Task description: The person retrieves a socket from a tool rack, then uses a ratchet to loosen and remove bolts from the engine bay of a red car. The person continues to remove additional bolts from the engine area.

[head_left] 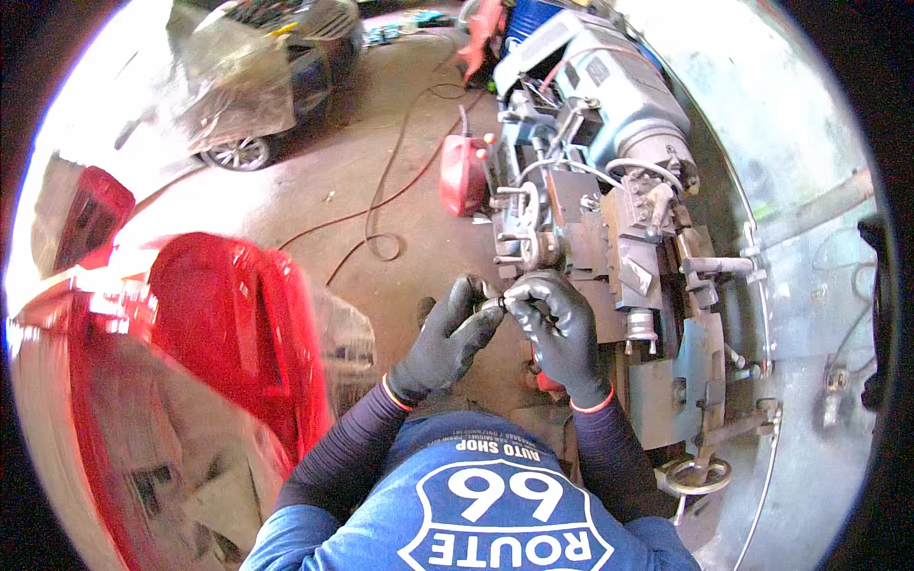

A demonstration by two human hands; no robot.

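Both of my hands wear black gloves and meet in front of my chest. Between their fingertips is a small dark part with a light, metallic-looking end [499, 302], too small to name. My left hand [446, 335] pinches it from the left with thumb and fingers. From the other side, my right hand [557, 324] closes its thumb and fingertips on it. Just beyond my right hand stands a metal lathe [609, 219], with its handwheel [543, 249] nearest to my fingers.
A red car body [238, 333] with an open panel fills the left. Farther off stands a partly covered car [276, 86]. A red hose [367, 214] snakes over the floor, near a red container [464, 176]. A pale wall [809, 295] runs along the right.
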